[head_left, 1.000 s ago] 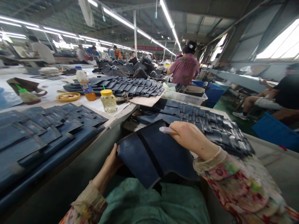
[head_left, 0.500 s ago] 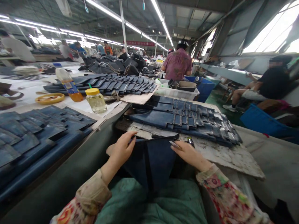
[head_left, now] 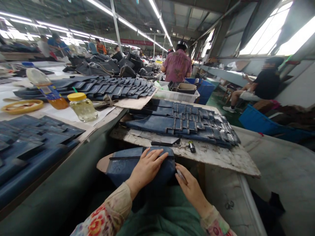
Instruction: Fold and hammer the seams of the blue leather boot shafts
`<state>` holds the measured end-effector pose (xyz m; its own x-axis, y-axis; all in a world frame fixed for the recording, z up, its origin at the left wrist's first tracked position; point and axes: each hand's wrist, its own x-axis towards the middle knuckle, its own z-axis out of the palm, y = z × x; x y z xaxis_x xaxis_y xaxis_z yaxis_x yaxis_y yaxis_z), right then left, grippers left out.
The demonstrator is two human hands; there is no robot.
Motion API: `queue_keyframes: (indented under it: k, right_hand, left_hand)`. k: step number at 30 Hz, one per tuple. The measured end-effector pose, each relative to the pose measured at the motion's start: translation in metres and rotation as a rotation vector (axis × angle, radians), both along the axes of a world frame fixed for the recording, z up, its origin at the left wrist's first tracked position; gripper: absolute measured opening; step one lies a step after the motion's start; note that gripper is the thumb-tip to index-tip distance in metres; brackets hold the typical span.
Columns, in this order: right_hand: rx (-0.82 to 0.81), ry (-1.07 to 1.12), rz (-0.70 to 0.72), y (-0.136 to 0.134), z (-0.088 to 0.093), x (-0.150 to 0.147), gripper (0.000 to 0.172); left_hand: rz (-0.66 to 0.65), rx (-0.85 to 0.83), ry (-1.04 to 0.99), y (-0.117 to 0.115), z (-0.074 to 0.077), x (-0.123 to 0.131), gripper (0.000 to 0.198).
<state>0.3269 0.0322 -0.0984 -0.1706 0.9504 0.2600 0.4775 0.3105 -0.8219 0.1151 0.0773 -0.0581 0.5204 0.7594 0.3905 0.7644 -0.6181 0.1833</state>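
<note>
Before the stained white board (head_left: pixel 221 159), the formerly raised dark blue leather panel (head_left: pixel 121 165) lies flat under the left hand (head_left: pixel 147 167), fingers (head_left: pixel 157 154) spread, the right hand (head_left: pixel 191 189) pinching a pale stick (head_left: pixel 180 175).

Cream sleeves (head_left: pixel 108 213) printed with red and green flowers, teal-green apron (head_left: pixel 167 216) across the lap

You work in a leather-goods factory hall. Evidence: long tables (head_left: pixel 112 118) covered with rows of cut blue leather pieces (head_left: pixel 182 123), finished bags (head_left: pixel 103 67) piled beyond, strip lights (head_left: pixel 157 19) overhead, other workers (head_left: pixel 177 65) at nearby stations.
</note>
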Motion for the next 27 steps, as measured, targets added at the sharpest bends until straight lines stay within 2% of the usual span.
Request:
queue_keyframes:
  k: [6,9,12,15,19,24,27]
  right_hand:
    - [0.005,0.049,-0.055,-0.006,-0.015,-0.002,0.037]
    - [0.007,0.049,-0.055,-0.007,-0.016,-0.002,0.037]
    - [0.007,0.025,-0.031,-0.007,-0.012,0.001,0.037]
    - [0.015,-0.059,0.005,-0.005,-0.007,0.004,0.036]
    - [0.049,-0.181,-0.001,0.001,-0.001,0.012,0.037]
    - [0.121,-0.29,-0.18,0.013,0.015,0.022,0.046]
    - [0.195,-0.368,-0.216,0.018,0.025,0.019,0.043]
  left_hand:
    - [-0.059,0.016,0.08,-0.004,-0.007,-0.007,0.044]
    - [-0.051,0.024,0.064,-0.006,-0.007,-0.005,0.039]
    - [0.058,0.045,0.006,-0.009,-0.002,0.004,0.029]
    - [0.125,0.051,0.037,-0.013,0.003,0.016,0.024]
    - [0.09,0.022,0.108,-0.013,0.002,0.03,0.032]
    - [0.022,-0.014,0.129,-0.009,-0.004,0.044,0.033]
    - [0.02,-0.02,0.106,-0.007,-0.004,0.051,0.033]
